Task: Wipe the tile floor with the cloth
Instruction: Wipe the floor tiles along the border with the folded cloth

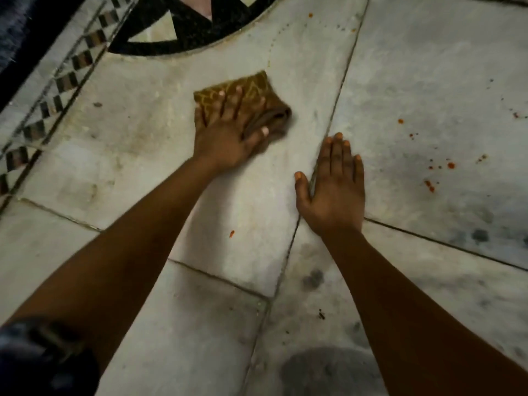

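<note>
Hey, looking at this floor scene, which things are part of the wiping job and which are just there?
Part of the job:
- cloth, pressed down by the left hand
- tile floor
- orange-red spots on the tile to the right
- right hand, flat on the floor

Just there:
- black inlay pattern at the top
- checkered border strip on the left

Left hand (228,138) flat on cloth (257,90), tile floor (137,144)
</note>
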Action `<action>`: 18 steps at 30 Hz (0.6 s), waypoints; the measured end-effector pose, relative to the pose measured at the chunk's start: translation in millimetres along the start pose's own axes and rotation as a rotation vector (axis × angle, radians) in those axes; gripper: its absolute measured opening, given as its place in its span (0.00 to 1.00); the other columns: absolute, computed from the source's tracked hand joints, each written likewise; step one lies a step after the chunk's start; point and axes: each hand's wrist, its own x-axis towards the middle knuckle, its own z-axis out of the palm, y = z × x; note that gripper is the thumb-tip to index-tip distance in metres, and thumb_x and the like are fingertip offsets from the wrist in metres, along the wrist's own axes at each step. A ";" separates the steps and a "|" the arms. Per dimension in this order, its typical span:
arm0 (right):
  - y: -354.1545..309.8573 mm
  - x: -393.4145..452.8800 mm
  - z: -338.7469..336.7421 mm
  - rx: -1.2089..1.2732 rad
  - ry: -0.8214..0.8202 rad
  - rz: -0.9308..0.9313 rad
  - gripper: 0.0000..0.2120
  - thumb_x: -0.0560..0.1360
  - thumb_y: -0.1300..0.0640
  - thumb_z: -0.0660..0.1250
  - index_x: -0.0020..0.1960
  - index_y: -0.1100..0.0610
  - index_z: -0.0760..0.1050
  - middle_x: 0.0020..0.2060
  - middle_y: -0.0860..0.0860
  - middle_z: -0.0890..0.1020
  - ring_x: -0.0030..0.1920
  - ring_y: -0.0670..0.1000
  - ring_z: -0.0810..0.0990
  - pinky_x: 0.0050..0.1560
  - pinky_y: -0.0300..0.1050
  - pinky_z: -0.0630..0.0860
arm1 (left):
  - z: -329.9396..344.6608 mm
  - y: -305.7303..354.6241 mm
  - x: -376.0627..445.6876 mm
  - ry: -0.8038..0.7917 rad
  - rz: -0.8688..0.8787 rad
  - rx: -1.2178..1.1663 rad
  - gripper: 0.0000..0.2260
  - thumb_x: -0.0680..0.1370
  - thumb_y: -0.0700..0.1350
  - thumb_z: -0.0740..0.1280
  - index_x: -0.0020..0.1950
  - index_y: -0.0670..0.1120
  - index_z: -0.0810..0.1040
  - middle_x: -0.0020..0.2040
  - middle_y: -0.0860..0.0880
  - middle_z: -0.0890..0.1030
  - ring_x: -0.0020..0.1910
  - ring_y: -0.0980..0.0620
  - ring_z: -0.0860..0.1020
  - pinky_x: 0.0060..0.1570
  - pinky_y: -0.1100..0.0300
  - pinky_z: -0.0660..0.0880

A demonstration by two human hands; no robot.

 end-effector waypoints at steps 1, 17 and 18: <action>0.1 -1.1 0.1 0.000 -0.002 0.000 0.35 0.77 0.42 0.46 0.76 0.63 0.49 0.76 0.59 0.53 0.76 0.56 0.51 0.74 0.50 0.43 | -2.8 4.0 13.7 -0.016 -0.047 -0.018 0.27 0.79 0.63 0.48 0.76 0.59 0.45 0.78 0.50 0.42 0.76 0.45 0.40 0.71 0.40 0.37; 21.0 47.2 -8.8 0.010 -0.091 0.028 0.36 0.78 0.39 0.44 0.76 0.62 0.43 0.76 0.58 0.46 0.76 0.54 0.44 0.74 0.48 0.38 | -10.1 22.4 41.5 -0.092 -0.124 -0.098 0.26 0.79 0.64 0.46 0.75 0.62 0.43 0.77 0.51 0.37 0.75 0.45 0.35 0.70 0.37 0.34; 24.4 57.4 -8.7 0.000 -0.084 0.037 0.36 0.78 0.39 0.45 0.76 0.62 0.44 0.77 0.58 0.46 0.76 0.54 0.44 0.74 0.49 0.39 | -12.7 22.8 52.5 -0.098 -0.130 -0.091 0.26 0.79 0.64 0.46 0.75 0.62 0.43 0.77 0.51 0.37 0.75 0.45 0.35 0.69 0.37 0.34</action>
